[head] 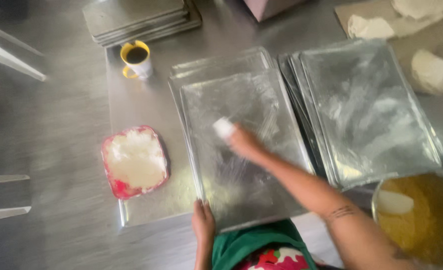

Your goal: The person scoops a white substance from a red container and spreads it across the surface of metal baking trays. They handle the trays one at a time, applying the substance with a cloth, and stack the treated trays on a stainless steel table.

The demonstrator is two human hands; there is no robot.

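- Two hands are seen at work over a steel bench (56, 125); the picture is blurred by motion.
- The right hand (242, 141) is stretched forward from the lower right, the forearm laid slantwise across the top baking tray (261, 185); its fingers are closed on a small white pad (224, 127), which is pressed against the tray's surface near its middle.
- The left hand (203, 222) is set at the near edge of the same tray, its fingers clamped on the rim at the near left corner.
- The top baking tray is a flat rectangular metal sheet, dull grey, streaked with pale smears; it lies on a stack of like trays at the middle of the bench.
- A second stack of greased trays (366, 110) lies just beside it on the right, shinier and smeared white.
- A red square tub (135, 161) of white fat stands to the left of the tray, near the front edge.
- A yellow-rimmed mug (137, 60) with dark liquid stands farther back on the left.
- A darker stack of trays (141, 17) lies at the far edge.
- A round bowl (421, 215) of yellow-brown liquid sits at the near right corner.
- Pale dough lumps (434, 72) are seen at the far right corner.
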